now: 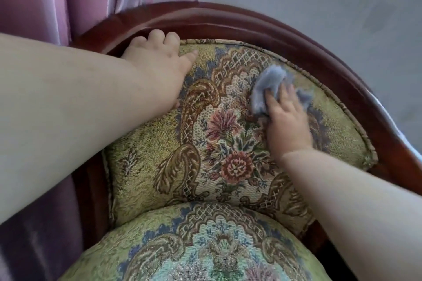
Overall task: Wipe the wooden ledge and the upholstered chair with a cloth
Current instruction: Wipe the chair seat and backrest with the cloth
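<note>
An upholstered chair fills the view, its backrest [159, 148] covered in yellow-green floral tapestry inside a curved dark red wooden frame [228, 18]. My right hand [287, 118] presses a crumpled light blue cloth [267, 89] flat against the upper right of the backrest. My left hand [157, 59] rests at the upper left, its fingers curled over the inner edge of the wooden frame and its thumb on the fabric. The seat cushion [205, 246] with the same pattern lies below. No wooden ledge is in view.
A pink-purple satin curtain [45, 2] hangs close behind the chair on the left. A plain grey wall [319, 2] stands behind the chair on the right.
</note>
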Motion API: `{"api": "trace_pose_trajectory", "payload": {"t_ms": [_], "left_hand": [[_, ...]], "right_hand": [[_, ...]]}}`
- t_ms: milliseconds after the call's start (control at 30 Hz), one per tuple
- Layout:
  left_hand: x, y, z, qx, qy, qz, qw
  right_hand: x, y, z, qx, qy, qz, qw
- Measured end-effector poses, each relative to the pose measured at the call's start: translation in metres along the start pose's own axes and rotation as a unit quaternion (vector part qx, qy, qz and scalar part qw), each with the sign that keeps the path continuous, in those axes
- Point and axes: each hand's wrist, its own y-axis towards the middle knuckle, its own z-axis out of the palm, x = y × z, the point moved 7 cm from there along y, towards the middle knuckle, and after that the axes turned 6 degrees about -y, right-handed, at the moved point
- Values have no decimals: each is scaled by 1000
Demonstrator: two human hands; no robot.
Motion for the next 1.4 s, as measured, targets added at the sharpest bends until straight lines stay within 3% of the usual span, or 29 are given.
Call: {"api": "trace_pose_trajectory", "payload": {"t_ms": [200, 300, 367, 400, 500, 600, 667, 733, 800, 833, 900, 933, 1000, 1033, 1100, 1167, 1233, 1300, 1333, 1400], "left_hand": [[-3, -1, -1, 3, 21, 1, 1000], [-2, -2, -2, 10, 28, -8, 1000], [-5, -5, -3, 17, 38, -13, 999], [-7, -6, -3, 22, 51, -15, 998], [-24, -9, -7, 6, 44, 25, 999], [-59, -23, 3, 102, -118, 128, 979], [-73, -41, 15, 250, -269, 97, 925], [-90, -59, 22, 355, -428, 44, 830], [-110, -67, 19, 371, -518, 46, 770], [-120, -71, 14, 363, -532, 53, 763], [-126, -71, 7, 294, -562, 20, 772], [-122, -71, 7, 263, -585, -27, 767], [-119, -78, 4, 251, -650, -113, 709], [-121, -83, -1, 267, -685, -138, 664], [-124, -92, -20, 292, -741, -163, 583], [-122, -100, -46, 297, -767, -187, 538], [-109, -103, -73, 272, -766, -232, 535], [-91, -104, -102, 235, -730, -268, 583], [-84, -106, -117, 230, -726, -278, 586], [-83, -110, -144, 265, -746, -264, 552]], "right_hand": [[89, -129, 65, 255, 78, -76, 961], [97, -137, 56, 257, 187, -50, 947], [88, -130, 34, 216, 323, 69, 919], [82, -131, 23, 201, 413, 161, 874], [75, -140, 3, 176, 647, 376, 639], [85, -143, -9, 155, 789, 422, 418], [91, -137, -22, 130, 825, 417, 358], [100, -127, -46, 118, 855, 371, 343], [102, -121, -64, 132, 840, 336, 405], [100, -118, -70, 143, 833, 325, 425], [90, -116, -78, 175, 823, 349, 412], [81, -115, -82, 200, 780, 352, 477], [59, -118, -86, 223, 683, 370, 589], [44, -120, -91, 218, 657, 409, 594], [26, -121, -103, 236, 668, 471, 525], [22, -109, -130, 284, 727, 439, 446], [14, -92, -161, 303, 747, 418, 419], [3, -75, -191, 287, 746, 442, 407], [1, -67, -206, 278, 749, 447, 403], [0, -49, -233, 264, 757, 444, 401]]}}
